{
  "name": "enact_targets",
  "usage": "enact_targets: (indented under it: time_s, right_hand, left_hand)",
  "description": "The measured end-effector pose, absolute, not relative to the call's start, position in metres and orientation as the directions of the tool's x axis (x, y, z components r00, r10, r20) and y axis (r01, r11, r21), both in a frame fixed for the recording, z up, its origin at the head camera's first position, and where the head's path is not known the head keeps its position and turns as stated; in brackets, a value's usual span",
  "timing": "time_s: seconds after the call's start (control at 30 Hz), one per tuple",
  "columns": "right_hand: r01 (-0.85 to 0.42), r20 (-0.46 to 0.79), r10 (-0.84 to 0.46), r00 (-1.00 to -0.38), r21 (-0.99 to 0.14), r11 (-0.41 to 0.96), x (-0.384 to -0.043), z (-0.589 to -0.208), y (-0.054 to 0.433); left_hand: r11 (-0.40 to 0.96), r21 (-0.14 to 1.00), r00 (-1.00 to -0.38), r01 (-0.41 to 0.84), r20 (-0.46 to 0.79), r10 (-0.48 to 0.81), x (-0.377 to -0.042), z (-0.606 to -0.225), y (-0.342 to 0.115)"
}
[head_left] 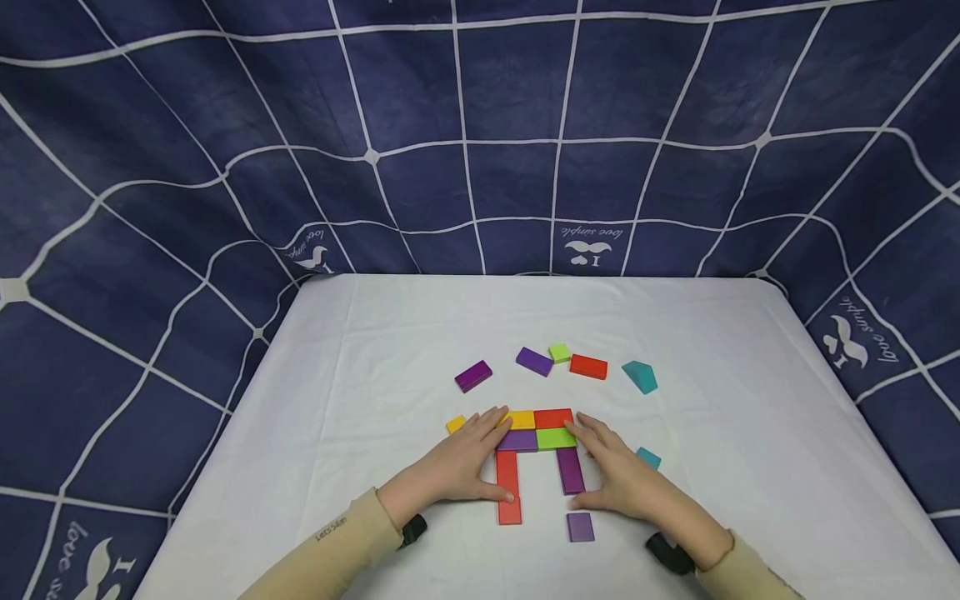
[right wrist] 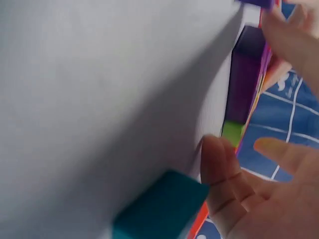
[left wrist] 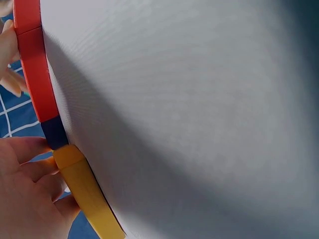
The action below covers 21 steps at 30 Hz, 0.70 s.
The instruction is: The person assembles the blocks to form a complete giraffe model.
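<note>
Two stacked block rows (head_left: 534,428) btwn L grip (head_left: 467,462) & R grip (head_left: 618,472)

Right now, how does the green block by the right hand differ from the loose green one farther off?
The near green block is longer; the loose green block looks squarish. The near one is part of the assembled shape; the loose one lies beyond it. Both are bright green.
</note>
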State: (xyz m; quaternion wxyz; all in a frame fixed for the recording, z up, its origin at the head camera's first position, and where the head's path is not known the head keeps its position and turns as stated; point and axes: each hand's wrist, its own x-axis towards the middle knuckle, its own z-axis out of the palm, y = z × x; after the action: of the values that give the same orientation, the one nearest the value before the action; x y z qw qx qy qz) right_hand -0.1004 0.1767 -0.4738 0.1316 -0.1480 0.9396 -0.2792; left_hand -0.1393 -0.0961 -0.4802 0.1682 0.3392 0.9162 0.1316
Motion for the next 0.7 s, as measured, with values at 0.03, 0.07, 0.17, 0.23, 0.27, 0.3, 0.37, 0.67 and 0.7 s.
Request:
enact_targets:
  time_s: [0.03,0.07,0.17,0.23,0.27,0.3,0.37,0.67,0.7]
  right_hand:
    - [-0.212,-0.175,-0.369,-0.913,-0.57,0.794,-0.104,-0.474,0.178]
    - [-0.22,-0.184,-0.385,-0.904,-0.573,0.79,-0.106,-0.473,0.179]
    - [-0.241,-0.198,-0.423,-0.884,-0.583,0.776,-0.113,-0.473,0.18]
    - [-0.243,-0.207,-0.433,-0.877,-0.586,0.773,-0.116,-0.474,0.18]
    - [-0.245,-0.208,-0.437,-0.875,-0.588,0.771,-0.117,-0.474,0.18]
    - [-0.247,-0.208,-0.441,-0.873,-0.591,0.768,-0.118,-0.474,0.181]
    - [-0.251,-0.207,-0.445,-0.871,-0.592,0.766,-0.119,-0.475,0.181]
    - [-0.249,-0.193,-0.429,-0.882,-0.583,0.774,-0.119,-0.477,0.181]
    - [-0.245,-0.193,-0.424,-0.885,-0.58,0.776,-0.118,-0.478,0.181]
  left_hand:
    - [0.735,0.355,-0.713,0.577,-0.219,0.666,-0.139,-0.48,-0.096]
    - [0.735,0.354,-0.713,0.579,-0.217,0.666,-0.14,-0.48,-0.096]
    - [0.731,0.353,-0.712,0.584,-0.211,0.67,-0.14,-0.481,-0.096]
    - [0.73,0.351,-0.711,0.586,-0.209,0.671,-0.14,-0.482,-0.097]
    - [0.73,0.35,-0.711,0.587,-0.208,0.671,-0.14,-0.482,-0.096]
    - [0.73,0.349,-0.711,0.587,-0.208,0.672,-0.14,-0.482,-0.096]
    - [0.73,0.348,-0.711,0.588,-0.208,0.672,-0.14,-0.482,-0.096]
    - [0.729,0.357,-0.71,0.584,-0.21,0.672,-0.14,-0.482,-0.096]
    - [0.728,0.358,-0.709,0.584,-0.211,0.673,-0.14,-0.482,-0.096]
